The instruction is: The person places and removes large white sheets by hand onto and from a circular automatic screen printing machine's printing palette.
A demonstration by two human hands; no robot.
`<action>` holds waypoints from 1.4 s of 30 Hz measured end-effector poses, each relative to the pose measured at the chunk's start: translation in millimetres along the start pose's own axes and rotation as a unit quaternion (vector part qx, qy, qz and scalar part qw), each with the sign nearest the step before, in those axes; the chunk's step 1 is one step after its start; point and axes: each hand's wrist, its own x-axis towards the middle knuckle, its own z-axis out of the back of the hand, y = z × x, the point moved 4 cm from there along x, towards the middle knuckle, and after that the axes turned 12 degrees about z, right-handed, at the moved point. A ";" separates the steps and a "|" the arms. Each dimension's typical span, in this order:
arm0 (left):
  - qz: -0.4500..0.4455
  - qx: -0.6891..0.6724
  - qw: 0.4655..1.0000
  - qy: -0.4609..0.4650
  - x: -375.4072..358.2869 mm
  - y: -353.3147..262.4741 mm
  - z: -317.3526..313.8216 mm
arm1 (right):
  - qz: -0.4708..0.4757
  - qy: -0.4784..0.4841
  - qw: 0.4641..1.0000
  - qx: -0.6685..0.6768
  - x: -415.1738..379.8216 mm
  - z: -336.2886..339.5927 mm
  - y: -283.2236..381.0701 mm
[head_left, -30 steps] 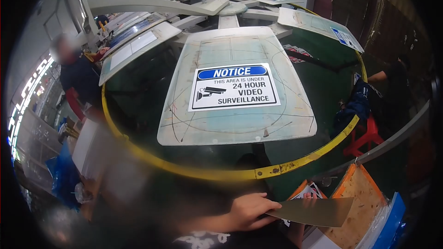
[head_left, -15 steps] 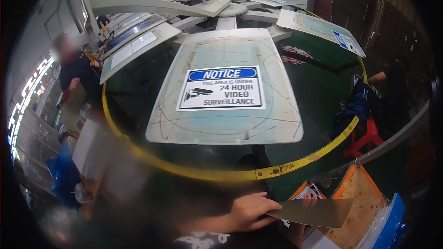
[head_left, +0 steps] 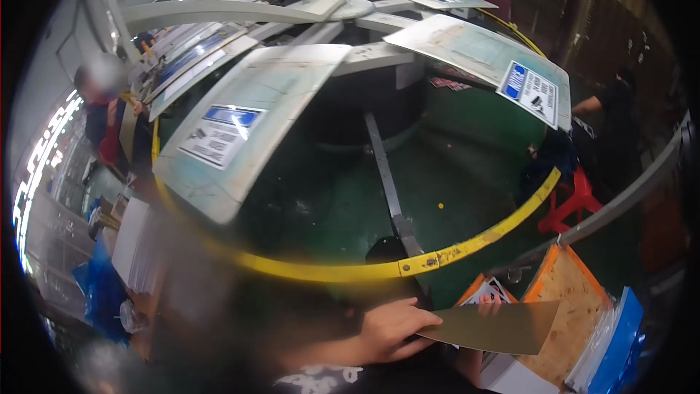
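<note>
Low in the view, my left hand (head_left: 397, 327) pinches the left end of a thin olive-brown sheet (head_left: 503, 328). My right hand (head_left: 490, 305) is mostly hidden by that sheet; its fingertips show over the far edge, and its wrist comes out below. Beyond both hands, a pale platen (head_left: 248, 138) on the rotary machine carries a blue-and-white NOTICE sign (head_left: 222, 136). Another platen (head_left: 467, 47) at the right bears a similar sign (head_left: 536, 93). Partly covered printed sheets (head_left: 481, 290) lie just behind my right fingers.
A yellow ring rail (head_left: 328, 272) curves in front of the platens. At lower right stand an orange-edged wooden board (head_left: 569, 284) and blue plastic (head_left: 620, 343). A red stool (head_left: 572, 204) and one person (head_left: 616, 117) are at right; another person (head_left: 102, 117) is at left.
The platens have turned: the one in front swung left, and the right-hand one came nearer the middle. Both hands keep hold of the sheet with hardly any movement.
</note>
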 end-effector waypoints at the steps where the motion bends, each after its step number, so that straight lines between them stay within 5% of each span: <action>1: 0.001 -0.002 1.000 0.014 0.0 0.4 -0.6 | 0.002 0.000 1.000 -0.001 0.8 -0.4 1.0; 15: 0.040 -0.051 0.996 0.055 -0.8 17.4 10.4 | 0.097 0.047 0.990 -0.095 8.0 -3.2 -8.9; 17: 0.051 -0.055 0.996 0.046 1.5 18.9 22.2 | 0.274 0.128 0.896 -0.324 11.9 1.7 -13.4; 20: 0.126 -0.147 0.976 0.100 7.9 20.2 50.6 | 0.400 0.178 0.790 -0.429 10.3 -0.1 -27.4; 21: 0.171 -0.229 0.951 0.122 7.4 24.5 63.8 | 0.219 0.164 0.935 -0.225 -1.9 -20.1 -14.9; 22: 0.223 -0.284 0.924 0.123 6.6 29.5 79.2 | 0.054 0.053 0.997 0.015 -22.0 -46.6 3.5; 23: 0.272 -0.339 0.892 0.125 6.5 32.3 93.2 | -0.022 0.005 0.998 0.062 -29.6 -53.5 3.5; 24: 0.318 -0.392 0.854 0.128 7.5 35.0 110.5 | -0.055 0.060 0.988 0.130 -27.6 -56.5 -3.5; 25: 0.326 -0.284 0.897 0.087 16.1 37.5 142.2 | -0.094 0.112 0.971 0.190 -27.3 -61.2 -9.1; 26: 0.183 -0.036 0.981 -0.056 17.9 59.3 169.9 | -0.088 0.264 0.922 0.268 -9.9 -47.2 -25.7; 27: 0.371 -0.090 0.908 -0.171 12.4 93.2 186.5 | -0.073 0.402 0.846 0.343 2.7 -28.7 -35.1; 28: 0.222 0.168 0.915 -0.292 11.1 136.2 223.4 | -0.065 0.532 0.745 0.398 12.3 -7.2 -44.1; 29: 0.200 0.325 0.850 -0.362 11.4 173.8 258.1 | -0.059 0.534 0.742 0.401 13.2 -2.6 -42.3; 32: 0.466 0.259 0.780 -0.327 -24.0 360.0 350.1 | -0.047 0.263 0.927 0.263 17.5 -5.3 -35.1; 34: 0.566 -0.032 0.799 -0.201 -18.7 373.4 361.0 | -0.040 0.146 0.974 0.167 11.3 -13.6 -22.7; 38: 0.513 -0.066 0.833 -0.196 -6.9 347.8 379.6 | -0.032 0.068 0.992 0.101 3.7 -25.7 -8.0; 42: 0.437 -0.296 0.840 -0.122 7.3 315.9 378.8 | -0.025 0.038 0.995 0.088 1.0 -29.8 -2.0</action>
